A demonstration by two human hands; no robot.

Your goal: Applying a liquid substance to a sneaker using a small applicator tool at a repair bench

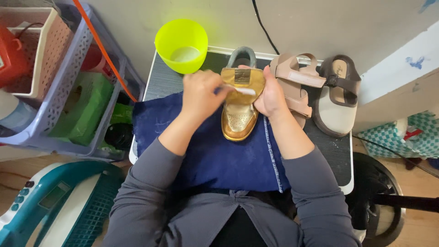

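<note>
Brushing gold shoe (239, 114), left hand (200, 93) (toothbrush (241, 91)), right hand (270, 97) steadying

Setting: home corner used for shoe care. Evidence: small table (340, 158) against a plain wall, blue cloth (219, 155), sandals (315, 89) lined up, yellow bowl (181, 44), plastic baskets (68, 87) of household goods, wooden floor (418, 183).
</note>
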